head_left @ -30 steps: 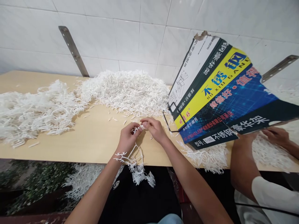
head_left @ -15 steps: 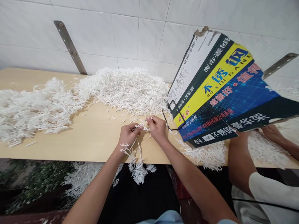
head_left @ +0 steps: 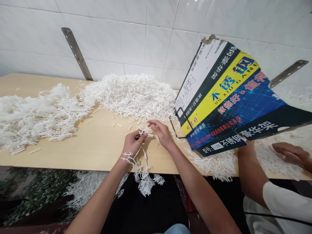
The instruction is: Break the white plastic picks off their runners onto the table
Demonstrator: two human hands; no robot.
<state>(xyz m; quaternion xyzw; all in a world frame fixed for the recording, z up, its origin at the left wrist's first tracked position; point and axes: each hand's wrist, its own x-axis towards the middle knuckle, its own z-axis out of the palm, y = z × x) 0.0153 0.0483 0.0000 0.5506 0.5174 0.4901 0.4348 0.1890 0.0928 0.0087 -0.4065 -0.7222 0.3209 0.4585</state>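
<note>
White wall tiles (head_left: 131,42) rise beyond both hands, behind a pale bench (head_left: 102,152). Pinched by the left hand (head_left: 131,143), a white branching sprig (head_left: 145,186) dangles past the bench's near edge, its long axis running back from that hand, tufted end lowest. Just beside, the right hand (head_left: 162,134) has its fingers parted. The sprig looks light, bendy, probably fragile at its tips; thicker stems seem the better hold.
</note>
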